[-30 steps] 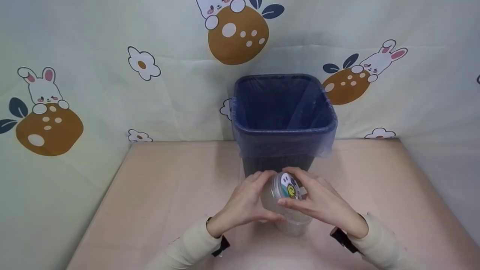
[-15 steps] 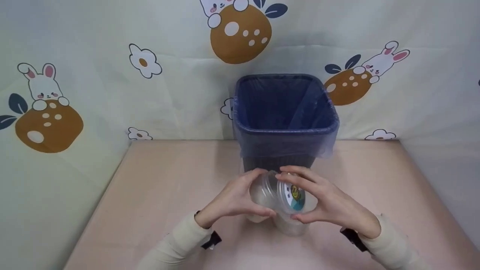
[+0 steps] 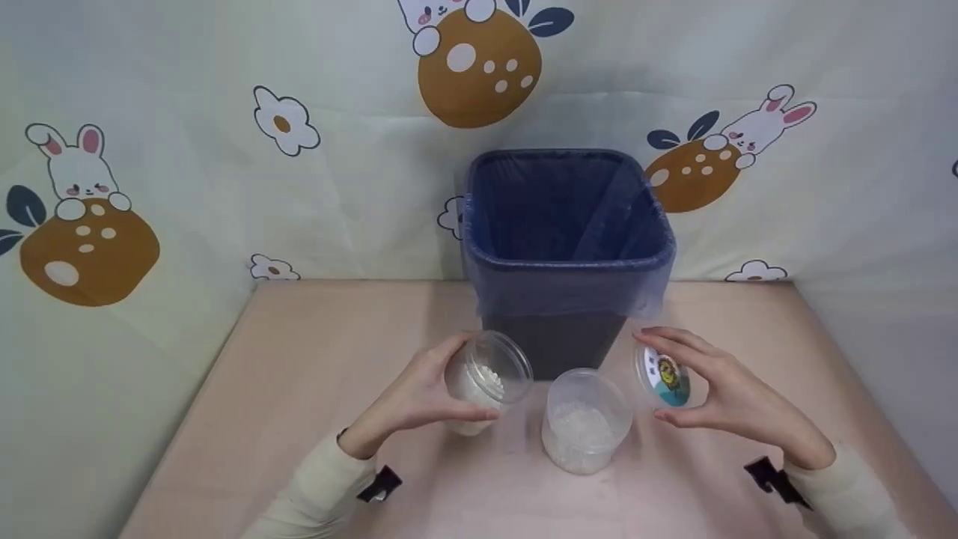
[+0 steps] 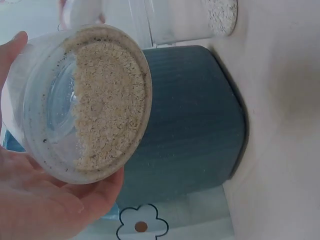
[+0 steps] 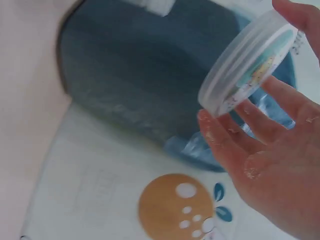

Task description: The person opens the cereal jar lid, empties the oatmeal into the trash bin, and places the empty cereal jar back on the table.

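My left hand (image 3: 423, 393) grips a clear plastic jar (image 3: 498, 367), its open mouth tilted to the right. Whitish crumbly material (image 4: 112, 105) covers part of the jar's base in the left wrist view. Out to the right, my right hand (image 3: 737, 393) pinches a round clear lid (image 3: 664, 378) by its edge; the lid bears a colourful cartoon label. White residue clings to the palm and fingers in the right wrist view. Between the hands a second clear jar (image 3: 587, 419), lidless, stands on the table with whitish grains at its bottom.
Behind the jars stands a dark bin (image 3: 554, 344) lined with a translucent bluish bag (image 3: 572, 288). A pale pink cloth covers the table (image 3: 322, 344). Cream curtains (image 3: 359, 172) printed with rabbits and flowers rise at the back and sides.
The lid has come off the held jar. My left hand has moved left with the jar and my right hand right with the lid, uncovering the standing jar between them.
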Demonstrator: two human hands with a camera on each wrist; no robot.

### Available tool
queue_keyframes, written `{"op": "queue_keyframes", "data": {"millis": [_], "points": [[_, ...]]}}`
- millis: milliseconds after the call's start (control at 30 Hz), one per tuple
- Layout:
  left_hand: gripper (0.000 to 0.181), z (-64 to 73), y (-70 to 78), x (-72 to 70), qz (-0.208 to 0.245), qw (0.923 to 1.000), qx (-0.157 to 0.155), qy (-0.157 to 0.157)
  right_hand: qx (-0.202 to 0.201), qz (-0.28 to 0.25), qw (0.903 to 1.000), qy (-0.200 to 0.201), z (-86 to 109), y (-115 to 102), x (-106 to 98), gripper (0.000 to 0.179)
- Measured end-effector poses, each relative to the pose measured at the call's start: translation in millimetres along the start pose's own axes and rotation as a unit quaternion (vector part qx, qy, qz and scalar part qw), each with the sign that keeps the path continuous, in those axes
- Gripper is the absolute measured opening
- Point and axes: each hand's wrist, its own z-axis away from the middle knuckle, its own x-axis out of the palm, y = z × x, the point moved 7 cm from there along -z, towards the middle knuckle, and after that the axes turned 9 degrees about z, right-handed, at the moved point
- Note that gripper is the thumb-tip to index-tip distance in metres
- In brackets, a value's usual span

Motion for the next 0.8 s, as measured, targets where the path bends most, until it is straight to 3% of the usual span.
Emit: {"op": "queue_keyframes", "data": {"millis": [133,333,533,700,800], "points": [[0.082,2.3,-2.0,-11.2,0.013,0.9999,0.007,-0.002,0.061,0.000,0.9962,-0.062,2.1,32,18,0.081],[0.083,3.4,-4.2,-22.2,0.027,0.9995,0.004,-0.012,0.116,-0.012,0.9806,-0.158,1.0,79,54,0.079],[0.088,5.6,-7.6,-26.1,0.028,0.9995,0.001,-0.017,0.158,0.035,0.9728,-0.166,2.2,111,75,0.078],[0.086,5.7,-10.3,-32.6,0.026,0.9996,0.004,-0.013,0.164,0.059,0.9707,-0.165,1.3,112,83,0.079],[0.084,5.0,-10.9,-35.0,0.025,0.9996,0.008,-0.012,0.164,0.051,0.9671,-0.188,1.0,111,85,0.084]]}}
